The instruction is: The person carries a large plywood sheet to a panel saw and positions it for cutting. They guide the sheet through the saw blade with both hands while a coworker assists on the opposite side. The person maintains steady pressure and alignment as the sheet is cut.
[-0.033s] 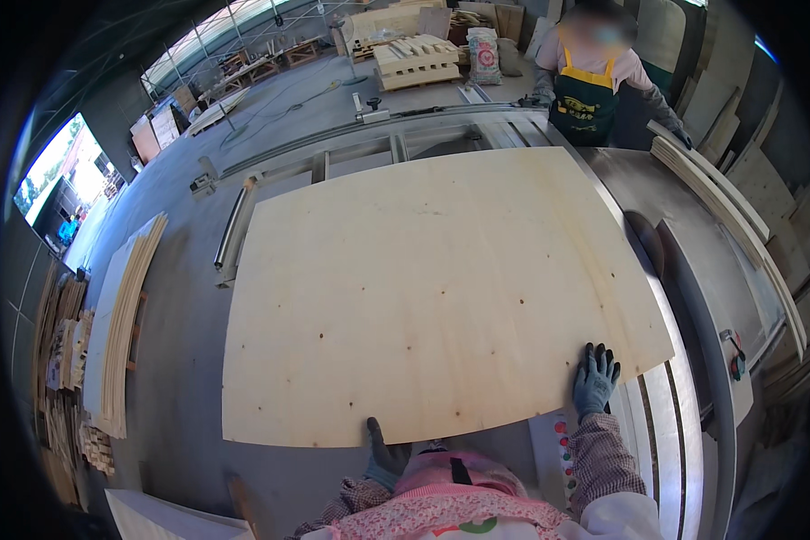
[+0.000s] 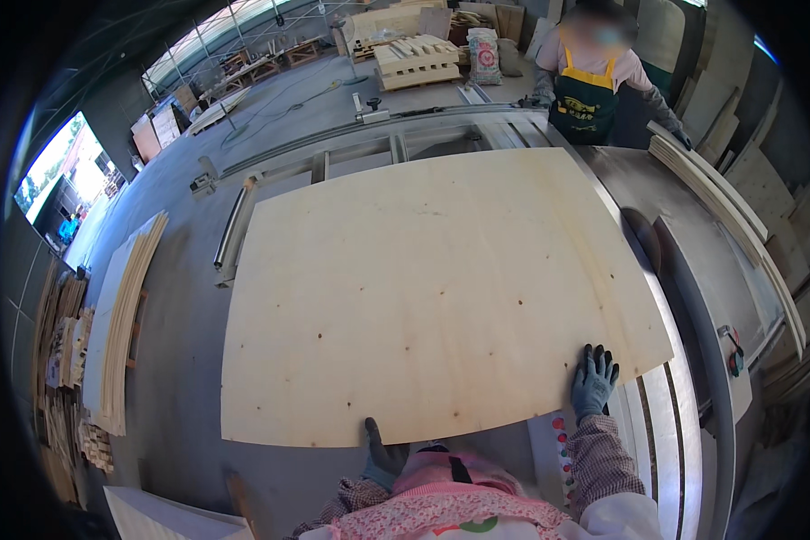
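Right grey-blue gloved hand [image 2: 592, 387] lies palm-down, fingers spread, on pale rectangular plywood sheet [image 2: 441, 297]; left grey-blue gloved hand [image 2: 384, 461] overlaps near edge, grip indeterminable.

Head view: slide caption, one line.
Gloved right hand flat on a large wooden board, left hand at its near edge; a co-worker stands beyond.

**Daylit workshop, dark walls**

Grey floor [image 2: 184, 342] spreads from nine to eleven o'clock. Towards ten, daylight fills an opening [image 2: 85, 164] beside a dark wall [image 2: 121, 126]; a bright strip [image 2: 193, 45] glows high between ten and eleven.
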A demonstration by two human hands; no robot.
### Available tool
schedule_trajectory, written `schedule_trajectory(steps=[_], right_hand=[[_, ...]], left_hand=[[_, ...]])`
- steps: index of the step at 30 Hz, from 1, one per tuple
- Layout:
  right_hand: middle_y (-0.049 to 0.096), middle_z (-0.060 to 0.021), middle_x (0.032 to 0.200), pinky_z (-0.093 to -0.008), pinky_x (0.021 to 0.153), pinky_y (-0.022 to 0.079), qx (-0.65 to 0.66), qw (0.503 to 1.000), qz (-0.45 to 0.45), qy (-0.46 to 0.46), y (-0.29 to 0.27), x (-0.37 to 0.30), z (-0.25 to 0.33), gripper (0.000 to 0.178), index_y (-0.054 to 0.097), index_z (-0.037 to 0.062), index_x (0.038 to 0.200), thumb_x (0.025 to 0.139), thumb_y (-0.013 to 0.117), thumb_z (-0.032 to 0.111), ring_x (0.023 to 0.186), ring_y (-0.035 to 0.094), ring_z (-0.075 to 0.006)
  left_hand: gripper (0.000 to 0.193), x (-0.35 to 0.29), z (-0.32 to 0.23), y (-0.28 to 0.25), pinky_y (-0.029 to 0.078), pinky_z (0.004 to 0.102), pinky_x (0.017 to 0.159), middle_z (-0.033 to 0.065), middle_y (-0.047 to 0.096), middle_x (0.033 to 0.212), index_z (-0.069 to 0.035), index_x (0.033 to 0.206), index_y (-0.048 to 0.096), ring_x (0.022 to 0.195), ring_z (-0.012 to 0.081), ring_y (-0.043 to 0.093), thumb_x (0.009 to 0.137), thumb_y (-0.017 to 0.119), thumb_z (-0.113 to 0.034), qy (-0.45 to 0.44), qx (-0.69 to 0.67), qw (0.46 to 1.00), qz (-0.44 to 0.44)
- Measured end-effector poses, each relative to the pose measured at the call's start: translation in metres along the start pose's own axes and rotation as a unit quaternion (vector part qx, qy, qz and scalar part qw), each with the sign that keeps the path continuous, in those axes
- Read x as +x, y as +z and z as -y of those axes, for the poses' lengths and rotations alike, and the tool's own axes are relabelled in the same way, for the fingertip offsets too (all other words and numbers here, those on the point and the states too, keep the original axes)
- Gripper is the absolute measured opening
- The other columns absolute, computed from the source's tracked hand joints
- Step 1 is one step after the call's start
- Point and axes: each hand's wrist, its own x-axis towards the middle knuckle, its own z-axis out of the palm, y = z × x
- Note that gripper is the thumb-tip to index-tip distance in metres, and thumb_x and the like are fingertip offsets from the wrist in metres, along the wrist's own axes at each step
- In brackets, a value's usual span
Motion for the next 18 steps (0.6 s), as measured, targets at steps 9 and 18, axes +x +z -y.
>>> schedule_trajectory(steps=[9, 18], right_hand=[[0.034, -0.0107, 0.143, -0.0481, 0.111, 0.011, 0.028, 0.999, -0.015, -0.023, -0.007, -0.001, -0.003, 0.052, 0.042, 0.0179, 0.135, 0.084, 0.05, 0.024, 0.133, 0.027, -0.0301], [0.034, -0.0127, 0.143, -0.0491, 0.111, 0.009, 0.032, 0.999, 0.017, -0.007, -0.015, 0.004, 0.0, 0.049, 0.045, 0.015, 0.132, 0.084, 0.049, 0.023, 0.134, 0.025, -0.031]], left_hand=[[0.056, -0.014, 0.0, 0.04, 0.048, 0.0319, 0.09, 0.0043, 0.059, 0.116, -0.01, 0.121, 0.05, 0.106, 0.0195, 0.057, 0.089, 0.045, -0.055, 0.041, 0.017, 0.999, -0.026], [0.061, -0.019, -0.011, 0.047, 0.039, 0.0401, 0.1, 0.0054, 0.049, 0.13, -0.013, 0.132, 0.043, 0.119, 0.0234, 0.047, 0.089, 0.042, -0.056, 0.011, 0.036, 0.998, -0.059]])
